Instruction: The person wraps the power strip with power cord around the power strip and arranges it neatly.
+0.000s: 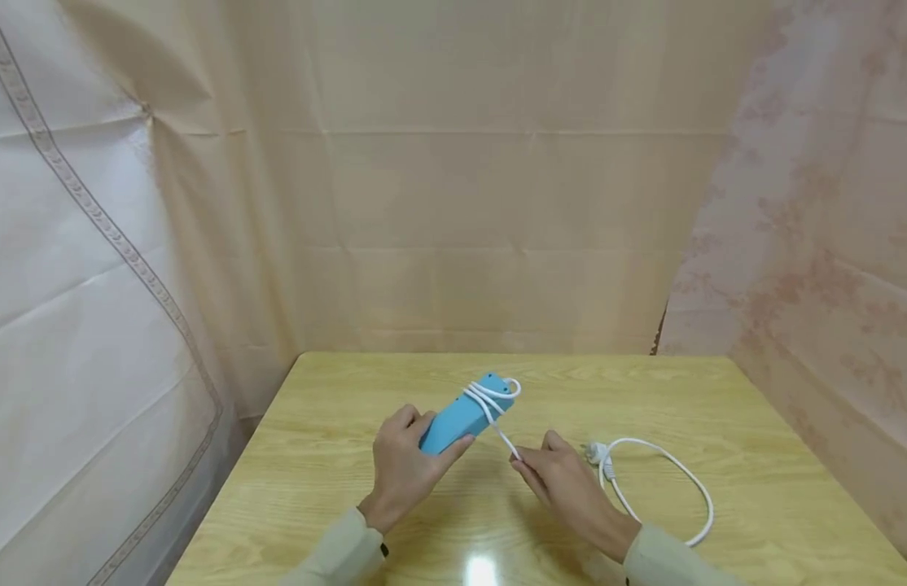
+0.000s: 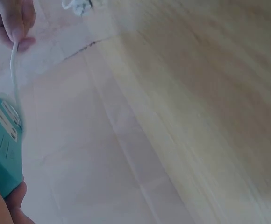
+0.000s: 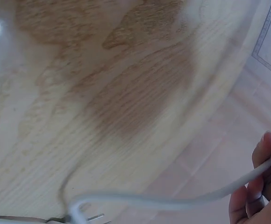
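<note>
A blue power strip (image 1: 457, 423) is gripped at its lower end by my left hand (image 1: 407, 462), thumb along the near side. White cord (image 1: 485, 394) wraps around the strip's far end. My right hand (image 1: 571, 491) pinches the cord just right of the strip, and the stretch between is fairly straight. In the left wrist view the strip (image 2: 4, 144) shows its socket side, with the right hand (image 2: 11, 21) holding the cord above. The right wrist view shows the cord (image 3: 173, 202) running from the right hand's fingers (image 3: 264, 151).
The cord's white plug (image 1: 596, 453) lies on the wooden table (image 1: 351, 407) to the right of the right hand, with a loop of cord (image 1: 706, 496) curving round toward the right sleeve. Cloth curtains (image 1: 461, 203) hang behind the table and at both sides.
</note>
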`<state>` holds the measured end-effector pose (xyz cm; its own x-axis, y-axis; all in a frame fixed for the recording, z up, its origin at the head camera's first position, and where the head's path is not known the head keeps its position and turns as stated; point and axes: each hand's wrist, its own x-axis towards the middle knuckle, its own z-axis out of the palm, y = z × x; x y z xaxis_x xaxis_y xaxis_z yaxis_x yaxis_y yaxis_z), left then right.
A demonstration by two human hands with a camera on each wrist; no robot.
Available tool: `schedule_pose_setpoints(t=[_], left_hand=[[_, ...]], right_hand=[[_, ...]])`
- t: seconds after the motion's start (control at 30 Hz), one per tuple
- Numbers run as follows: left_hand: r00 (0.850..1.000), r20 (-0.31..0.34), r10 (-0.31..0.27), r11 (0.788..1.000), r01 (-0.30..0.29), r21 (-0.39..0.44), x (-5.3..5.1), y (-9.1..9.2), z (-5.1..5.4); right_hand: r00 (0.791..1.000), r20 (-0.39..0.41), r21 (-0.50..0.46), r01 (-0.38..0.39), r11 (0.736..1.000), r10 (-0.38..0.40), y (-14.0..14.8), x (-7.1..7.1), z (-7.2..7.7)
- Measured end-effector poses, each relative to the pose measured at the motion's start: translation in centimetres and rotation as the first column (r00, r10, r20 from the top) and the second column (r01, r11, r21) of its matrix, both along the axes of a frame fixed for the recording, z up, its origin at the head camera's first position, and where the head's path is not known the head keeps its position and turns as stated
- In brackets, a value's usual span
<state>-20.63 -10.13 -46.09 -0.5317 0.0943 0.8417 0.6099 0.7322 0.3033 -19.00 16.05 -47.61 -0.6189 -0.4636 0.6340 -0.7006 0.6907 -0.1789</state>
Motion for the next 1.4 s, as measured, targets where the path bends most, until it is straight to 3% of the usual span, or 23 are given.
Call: schedule_pose_setpoints(t=[0.13, 0.33, 0.57, 0.7, 0.8, 1.1, 1.27, 1.4], left_hand=[[0.999, -0.005, 0.048, 0.999, -0.048, -0.016, -0.6, -0.4, -0.2], [0.992, -0.048, 0.118, 0.974, -0.125, -0.189, -0.8, -0.8, -0.3], [0.988, -0.035, 0.148, 0.95, -0.151, -0.274, -0.9, -1.1, 0.3], [0.985, -0.016, 0.173, 0.927, -0.169, -0.334, -0.9, -1.3, 0.3], [0.983, -0.013, 0.185, 0.898, -0.174, -0.403, -0.8, -1.4, 0.4], [0.994, -0.027, 0.105, 0.82, -0.102, -0.563, -0.3, -0.9, 1.1], [1.0, 0.001, -0.016, 0.773, 0.013, -0.634, 0.0, -0.8, 1.1], [0.998, 0.024, -0.061, 0.741, 0.061, -0.669, 0.2, -0.8, 1.0]], right_hand=[[0.998, -0.059, 0.02, -0.035, 0.999, 0.037, 0.5, 0.2, -0.2], [0.991, -0.104, 0.051, -0.081, 0.995, 0.086, 1.0, 0.2, 0.1], [0.988, -0.118, 0.131, -0.088, 0.988, 0.103, 0.9, -0.6, 1.3], [0.986, -0.124, 0.162, -0.093, 0.982, 0.114, 0.7, -0.8, 1.7], [0.981, -0.148, 0.19, -0.096, 0.977, 0.126, 0.4, -0.8, 1.9], [0.96, -0.22, 0.214, -0.127, 0.969, 0.174, -0.3, -1.2, 2.5], [0.965, -0.198, 0.24, -0.124, 0.963, 0.174, -0.2, -1.1, 2.6], [0.964, -0.196, 0.24, -0.128, 0.962, 0.177, -0.1, -1.0, 2.7]])
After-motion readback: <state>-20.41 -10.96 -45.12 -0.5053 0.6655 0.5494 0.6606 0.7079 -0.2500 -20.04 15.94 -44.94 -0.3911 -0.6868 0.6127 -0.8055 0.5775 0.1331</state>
